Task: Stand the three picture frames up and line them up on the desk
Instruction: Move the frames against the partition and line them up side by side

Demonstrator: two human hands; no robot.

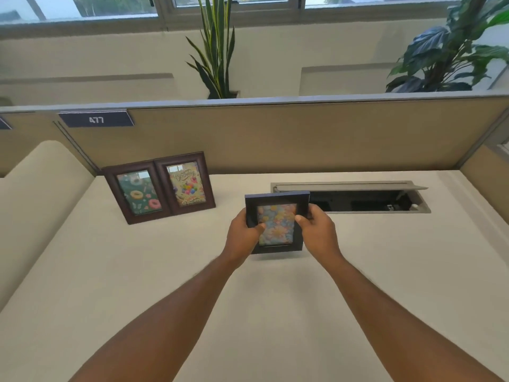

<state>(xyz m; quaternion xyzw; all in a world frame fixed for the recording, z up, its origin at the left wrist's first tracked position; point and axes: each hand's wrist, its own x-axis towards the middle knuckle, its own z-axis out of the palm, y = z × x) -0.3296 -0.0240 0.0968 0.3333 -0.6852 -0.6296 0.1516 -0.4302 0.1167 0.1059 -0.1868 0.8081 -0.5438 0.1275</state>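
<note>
Two brown picture frames stand side by side at the back left of the cream desk (137, 271). One shows doughnuts on green (137, 194), the other a birthday card with balloons (187, 184). A black frame with a pastel flower picture (276, 220) is held upright just above the desk near the middle. My left hand (243, 234) grips its left edge and my right hand (316, 228) grips its right edge, thumbs on the front.
An open cable hatch (352, 201) is sunk into the desk behind and right of the black frame. A tan partition (275, 139) with a "477" label (96, 119) closes the back. Plants stand behind the partition.
</note>
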